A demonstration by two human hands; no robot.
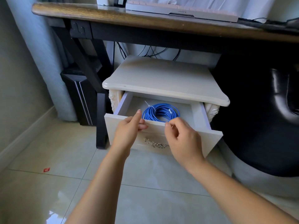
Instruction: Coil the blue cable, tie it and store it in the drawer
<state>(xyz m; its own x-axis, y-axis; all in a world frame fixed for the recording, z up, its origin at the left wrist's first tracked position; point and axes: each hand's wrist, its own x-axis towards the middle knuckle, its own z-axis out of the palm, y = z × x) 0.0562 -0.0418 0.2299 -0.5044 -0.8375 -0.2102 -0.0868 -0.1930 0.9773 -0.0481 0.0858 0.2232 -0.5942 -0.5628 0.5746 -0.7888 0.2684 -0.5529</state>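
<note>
The blue cable (161,112) lies coiled flat inside the open drawer (200,126) of a white bedside cabinet (161,80). A pale zip tie (149,105) binds the coil at its upper left, its tail sticking up. My left hand (129,130) hovers just in front of the drawer's front panel, fingers loosely curled, thumb up, holding nothing. My right hand (182,138) hangs over the front panel to the right, fingers loosely bent and apart, also holding nothing. Neither hand touches the cable. A metal handle (156,143) on the drawer front shows between the hands.
A dark wooden desk (113,15) with a keyboard (182,10) overhangs the cabinet. A black desk leg (101,122) and a black box (79,96) stand to the left. A black chair (267,126) is to the right. A small red scrap (46,169) lies on the tiled floor.
</note>
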